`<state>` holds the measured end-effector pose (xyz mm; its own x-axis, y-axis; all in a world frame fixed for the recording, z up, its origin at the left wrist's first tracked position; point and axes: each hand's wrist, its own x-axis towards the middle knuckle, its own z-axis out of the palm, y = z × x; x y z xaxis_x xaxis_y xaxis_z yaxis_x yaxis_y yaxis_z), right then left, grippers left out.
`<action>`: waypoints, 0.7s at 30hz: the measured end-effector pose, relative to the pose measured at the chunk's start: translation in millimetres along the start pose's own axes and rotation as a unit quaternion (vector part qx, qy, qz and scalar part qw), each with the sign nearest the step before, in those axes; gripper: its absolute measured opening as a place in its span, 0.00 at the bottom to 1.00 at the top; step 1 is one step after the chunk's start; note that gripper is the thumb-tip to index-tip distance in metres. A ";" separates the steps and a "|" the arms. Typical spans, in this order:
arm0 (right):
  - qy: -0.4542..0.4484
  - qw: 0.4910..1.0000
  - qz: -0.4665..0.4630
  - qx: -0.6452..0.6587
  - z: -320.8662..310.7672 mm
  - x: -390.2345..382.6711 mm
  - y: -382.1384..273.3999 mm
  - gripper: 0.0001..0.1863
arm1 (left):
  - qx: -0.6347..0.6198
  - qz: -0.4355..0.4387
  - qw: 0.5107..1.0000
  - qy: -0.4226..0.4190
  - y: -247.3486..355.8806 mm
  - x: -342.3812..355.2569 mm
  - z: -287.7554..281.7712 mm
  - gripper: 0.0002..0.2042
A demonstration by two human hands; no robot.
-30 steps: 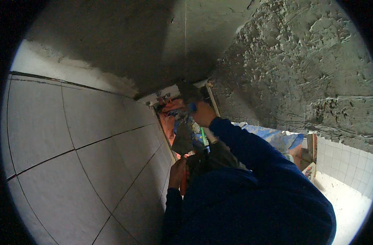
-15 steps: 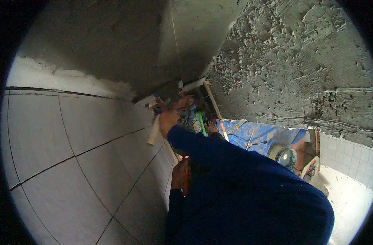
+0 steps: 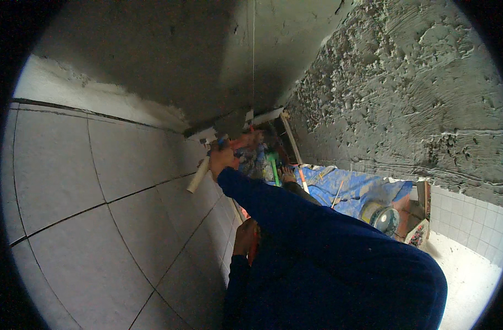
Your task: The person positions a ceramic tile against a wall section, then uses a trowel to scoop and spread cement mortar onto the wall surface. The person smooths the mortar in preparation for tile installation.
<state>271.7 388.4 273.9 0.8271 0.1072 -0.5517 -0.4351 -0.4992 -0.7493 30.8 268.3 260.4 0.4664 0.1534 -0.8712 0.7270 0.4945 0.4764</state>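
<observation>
At the far edge of the tiled wall (image 3: 97, 220), the right hand (image 3: 223, 158) grips a pale-handled trowel (image 3: 207, 165); the left hand (image 3: 245, 237) clasps something orange, unclear.

Person: dark navy long-sleeved top, plain, loose fit; sleeves reach both wrists. Right hand (image 3: 223, 159) and left hand (image 3: 245, 237) bare, no gloves. No markings visible.
</observation>
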 end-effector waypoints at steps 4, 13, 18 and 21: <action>-0.003 0.993 -0.094 -0.070 4.4 21.3 2.4 0.16 | 0.068 0.015 0.998 0.000 11.0 1.2 -1.4 0.21; 0.019 0.963 -0.131 0.236 49.6 51.1 27.9 0.14 | 0.127 -0.052 0.990 -0.027 46.3 -17.4 8.7 0.26; -0.156 0.934 -0.062 0.316 5.1 22.5 30.2 0.13 | 0.100 -0.009 0.995 0.013 31.8 -7.3 8.7 0.25; -0.260 0.950 -0.092 0.149 -67.1 7.7 49.7 0.17 | 0.058 0.047 0.997 -0.016 20.8 2.1 7.2 0.23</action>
<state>280.3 306.7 257.0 0.6453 0.6172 -0.4502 -0.4456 -0.1746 -0.8781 50.6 272.8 269.3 0.5498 0.1668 -0.8185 0.7320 0.3758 0.5683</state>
